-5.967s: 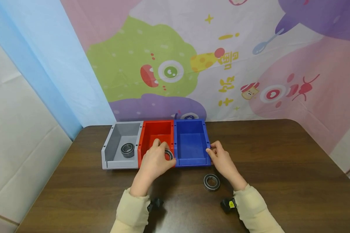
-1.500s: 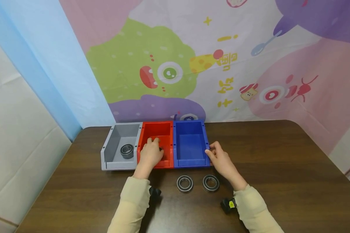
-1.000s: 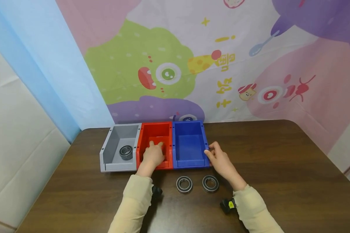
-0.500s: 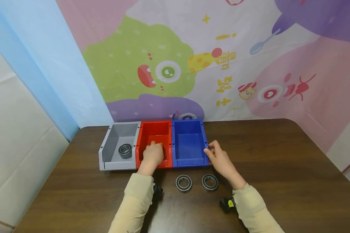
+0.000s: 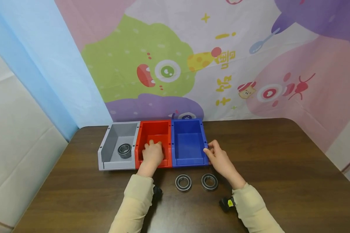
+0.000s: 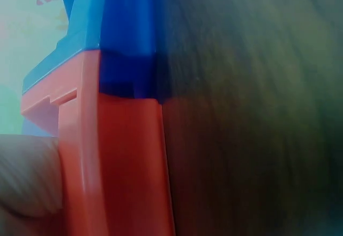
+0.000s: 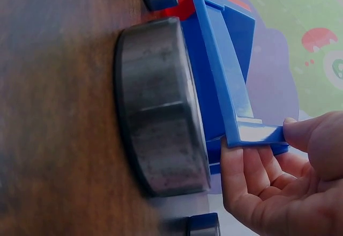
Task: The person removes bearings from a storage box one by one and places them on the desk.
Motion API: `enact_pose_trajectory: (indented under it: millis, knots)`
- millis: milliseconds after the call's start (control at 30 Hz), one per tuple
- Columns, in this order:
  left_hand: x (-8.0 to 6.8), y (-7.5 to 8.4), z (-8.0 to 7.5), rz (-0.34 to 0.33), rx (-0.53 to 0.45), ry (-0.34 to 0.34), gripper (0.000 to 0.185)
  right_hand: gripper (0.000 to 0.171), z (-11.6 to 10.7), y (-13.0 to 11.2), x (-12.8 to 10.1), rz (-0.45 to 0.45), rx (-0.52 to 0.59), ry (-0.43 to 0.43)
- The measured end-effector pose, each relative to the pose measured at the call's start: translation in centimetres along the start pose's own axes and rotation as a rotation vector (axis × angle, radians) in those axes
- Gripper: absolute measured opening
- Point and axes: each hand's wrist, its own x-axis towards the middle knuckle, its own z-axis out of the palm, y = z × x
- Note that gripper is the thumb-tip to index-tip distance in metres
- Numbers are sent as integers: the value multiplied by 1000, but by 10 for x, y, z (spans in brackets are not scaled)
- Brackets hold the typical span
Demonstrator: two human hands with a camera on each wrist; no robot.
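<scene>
Red bin (image 5: 153,142) holds my left hand (image 5: 152,154), grip hidden, in the head view, while the right wrist view shows my right hand (image 7: 278,177) pinching the blue bin (image 7: 225,69) wall, so lifting out comes next, I judge.

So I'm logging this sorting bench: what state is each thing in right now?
Grey bin: holds one bearing.
Red bin: left hand inside, contents hidden.
Blue bin: empty, right hand pinching its corner.
Two bearings: flat on table, untouched.
</scene>
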Motion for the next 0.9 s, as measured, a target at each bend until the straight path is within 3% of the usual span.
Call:
enact_pose_trajectory:
  millis: [233, 467, 900]
  knots:
    - [-1, 2, 1, 3, 8, 78, 31, 19, 0, 0, 0, -10, 9, 7]
    - [0, 1, 3, 61, 61, 190, 36, 19, 0, -1, -1, -5, 8, -4]
    - [-2, 2, 3, 84, 128, 306, 41, 19, -1, 0, -2, -2, -3, -11]
